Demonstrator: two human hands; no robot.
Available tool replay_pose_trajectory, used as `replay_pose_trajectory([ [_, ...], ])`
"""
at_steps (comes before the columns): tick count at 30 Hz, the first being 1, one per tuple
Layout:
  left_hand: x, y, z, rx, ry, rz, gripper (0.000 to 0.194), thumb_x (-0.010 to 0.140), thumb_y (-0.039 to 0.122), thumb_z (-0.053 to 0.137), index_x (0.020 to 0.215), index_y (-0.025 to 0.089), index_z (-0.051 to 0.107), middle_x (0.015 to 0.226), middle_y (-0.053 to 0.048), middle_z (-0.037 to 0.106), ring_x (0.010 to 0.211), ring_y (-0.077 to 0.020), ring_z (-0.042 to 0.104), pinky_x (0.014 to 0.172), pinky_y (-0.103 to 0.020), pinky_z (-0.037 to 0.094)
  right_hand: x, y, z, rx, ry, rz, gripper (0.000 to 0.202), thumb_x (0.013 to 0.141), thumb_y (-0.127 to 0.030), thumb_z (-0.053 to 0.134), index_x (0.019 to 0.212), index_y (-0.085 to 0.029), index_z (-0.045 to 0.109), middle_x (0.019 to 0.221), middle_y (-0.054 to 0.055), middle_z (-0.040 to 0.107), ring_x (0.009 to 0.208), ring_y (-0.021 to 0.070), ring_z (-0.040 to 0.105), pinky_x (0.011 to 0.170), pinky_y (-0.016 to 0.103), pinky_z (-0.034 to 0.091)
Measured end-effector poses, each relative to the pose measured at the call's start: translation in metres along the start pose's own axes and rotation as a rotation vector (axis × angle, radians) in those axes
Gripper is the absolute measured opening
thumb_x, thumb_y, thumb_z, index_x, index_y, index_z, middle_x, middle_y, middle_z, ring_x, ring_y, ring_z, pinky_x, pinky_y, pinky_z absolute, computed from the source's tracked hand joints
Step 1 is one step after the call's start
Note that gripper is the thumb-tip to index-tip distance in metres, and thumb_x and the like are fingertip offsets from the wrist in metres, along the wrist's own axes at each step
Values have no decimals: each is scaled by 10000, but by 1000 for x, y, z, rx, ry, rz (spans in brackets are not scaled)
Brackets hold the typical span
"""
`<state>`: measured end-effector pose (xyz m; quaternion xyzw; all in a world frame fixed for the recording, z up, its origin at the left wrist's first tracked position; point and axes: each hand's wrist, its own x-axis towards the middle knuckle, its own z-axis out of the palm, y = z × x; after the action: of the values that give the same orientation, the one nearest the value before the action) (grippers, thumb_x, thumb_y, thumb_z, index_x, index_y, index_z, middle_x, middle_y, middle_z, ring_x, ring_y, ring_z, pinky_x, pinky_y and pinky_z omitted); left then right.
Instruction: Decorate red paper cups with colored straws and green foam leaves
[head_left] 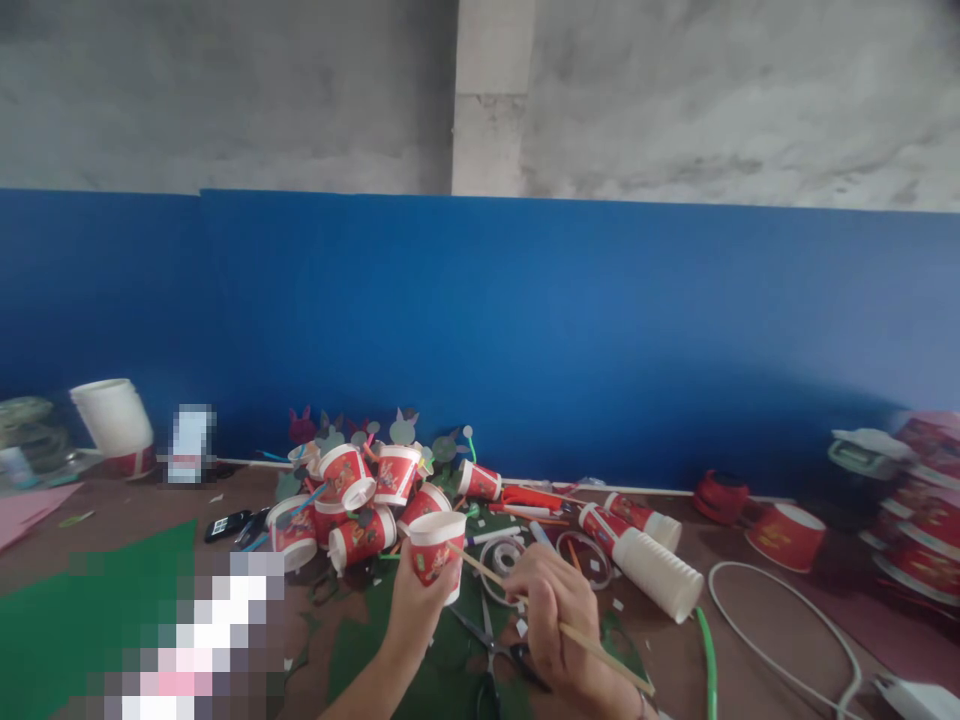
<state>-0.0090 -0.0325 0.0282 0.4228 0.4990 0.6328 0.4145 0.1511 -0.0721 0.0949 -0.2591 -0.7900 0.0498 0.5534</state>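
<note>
My left hand point(424, 590) is wrapped round a red and white paper cup point(433, 530), its white rim upward and tilted slightly. In my right hand point(555, 610) is a thin wooden stick point(600, 655). The stick's far end meets the printed side of the cup; whether it pierces the wall I cannot tell. Below and between the hands lie scissors point(489, 645) with dark handles, blades apart, on green paper point(367, 650). Behind the held cup is a pile of similar paper cups point(362, 540), some with straws and paper animal shapes point(403, 428).
Nested paper cups point(660, 575) lie to the right, near tape rolls point(504, 555) and a red cutter point(532, 497). A white cable point(817, 610) loops farther right. Red tubs point(787, 535) stand by the blue wall panel point(600, 330). Green sheets point(97, 620) lie left.
</note>
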Motion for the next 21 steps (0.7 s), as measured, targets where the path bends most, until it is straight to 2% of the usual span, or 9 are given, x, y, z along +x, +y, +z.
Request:
replay_pose_trajectory([
  [5, 0, -4, -2, 33, -42, 47, 444, 622, 330, 703, 998, 162, 537, 863, -53, 690, 765, -214, 669, 670, -297, 542, 2, -3, -5, -36, 36, 174, 303, 946, -154, 302, 738, -204, 518, 613, 0, 527, 567, 127, 521, 550, 259, 394],
  [9, 1, -9, -4, 59, -65, 108, 495, 643, 316, 697, 1073, 154, 515, 941, -83, 686, 816, -223, 670, 715, -312, 542, 4, -4, -5, -53, 24, 202, 303, 951, -192, 329, 738, -201, 545, 611, 4, 546, 573, 131, 541, 558, 257, 408],
  [14, 1, -16, -5, 61, -98, 191, 457, 667, 290, 698, 1068, 172, 512, 927, -75, 686, 816, -231, 674, 749, -349, 544, 4, -5, 0, -102, 172, 383, 388, 966, -222, 309, 649, -193, 531, 548, 1, 553, 506, 128, 529, 531, 250, 405],
  [16, 1, -18, -5, 59, -85, 201, 456, 666, 284, 706, 1068, 184, 518, 942, -66, 684, 846, -242, 672, 774, -367, 542, 5, -7, 0, -153, 122, 307, 381, 955, -191, 307, 650, -191, 535, 557, 5, 556, 517, 132, 524, 534, 254, 393],
  [19, 1, -18, -4, 35, -55, 202, 475, 650, 272, 722, 1079, 201, 530, 952, -52, 680, 850, -246, 669, 767, -372, 546, 5, -11, 0, -186, -48, 83, 335, 922, -138, 302, 714, -187, 559, 602, 16, 558, 571, 145, 524, 554, 259, 390],
  [21, 2, -17, -4, -5, -15, 191, 480, 625, 262, 744, 1060, 201, 550, 930, -48, 683, 820, -241, 670, 737, -360, 551, 6, -10, 1, -180, -87, 81, 301, 912, -159, 342, 710, -192, 562, 612, 17, 556, 579, 147, 521, 552, 258, 392],
])
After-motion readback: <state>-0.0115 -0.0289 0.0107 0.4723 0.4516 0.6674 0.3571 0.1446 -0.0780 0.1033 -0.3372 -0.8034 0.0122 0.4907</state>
